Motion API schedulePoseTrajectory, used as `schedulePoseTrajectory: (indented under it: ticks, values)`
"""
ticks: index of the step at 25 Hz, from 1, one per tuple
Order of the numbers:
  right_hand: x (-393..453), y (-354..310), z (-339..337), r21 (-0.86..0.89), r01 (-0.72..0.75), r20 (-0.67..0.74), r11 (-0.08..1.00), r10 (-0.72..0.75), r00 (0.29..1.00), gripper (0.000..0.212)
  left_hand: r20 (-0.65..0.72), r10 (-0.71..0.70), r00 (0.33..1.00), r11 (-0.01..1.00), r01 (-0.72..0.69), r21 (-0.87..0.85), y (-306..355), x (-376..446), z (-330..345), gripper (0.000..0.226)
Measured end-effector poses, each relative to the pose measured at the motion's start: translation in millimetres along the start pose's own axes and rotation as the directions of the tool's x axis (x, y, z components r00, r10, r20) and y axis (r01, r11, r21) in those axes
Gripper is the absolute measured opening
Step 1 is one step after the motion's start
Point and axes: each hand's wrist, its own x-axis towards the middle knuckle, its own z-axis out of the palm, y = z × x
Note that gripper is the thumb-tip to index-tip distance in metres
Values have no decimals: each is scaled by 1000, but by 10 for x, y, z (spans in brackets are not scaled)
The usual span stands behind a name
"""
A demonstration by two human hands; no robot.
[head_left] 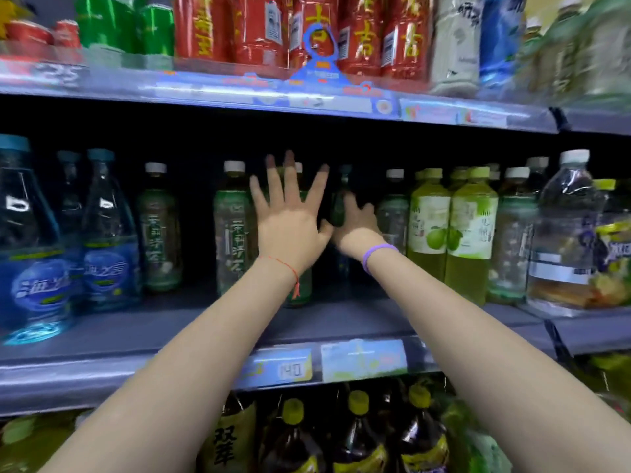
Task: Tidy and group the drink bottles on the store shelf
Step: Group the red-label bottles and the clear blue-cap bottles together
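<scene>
Dark bottle (pixel 338 206) in right hand (pixel 358 227)

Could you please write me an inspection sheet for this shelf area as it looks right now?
Surface: grey metal middle shelf, bare strip along its front.
Job's things: white-capped green tea bottles, blue-labelled water bottles, pale green juice bottles, all upright.
Clutter: nothing seen.
Grippers: left hand spread open before a bottle; right hand grips a dark green bottle deeper in.
Cables: nothing seen.
Surroundings: red bottles above, dark yellow-capped bottles below, price tags.
</scene>
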Motion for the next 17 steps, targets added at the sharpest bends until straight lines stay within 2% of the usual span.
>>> schedulePoseTrajectory:
  ticks: [3,7,9,11,14,17]
  values:
    - [327,54,86,-147,92,89,985,-80,993,66,-3,-40,999,994,40,99,46,33,116,74]
    - [594,165,186,-247,140,211,959,-88,974,53,-77,-7,997,994,16,107,-23,45,144,67]
    - [584,205,154,-269,212,208,940,-158,965,49,-101,-8,995,994,19,109,-22,36,148,66]
    - [512,206,86,-259,254,169,932,-215,962,45,-112,-12,994,993,25,116,-12,22,159,64]
    - [244,175,-65,-173,289,147,942,-265,953,25,-130,-32,991,993,46,104,-1,14,155,60]
    - [-132,213,-308,-69,406,151,911,-392,907,30,-130,-83,988,996,87,22,25,18,99,61]
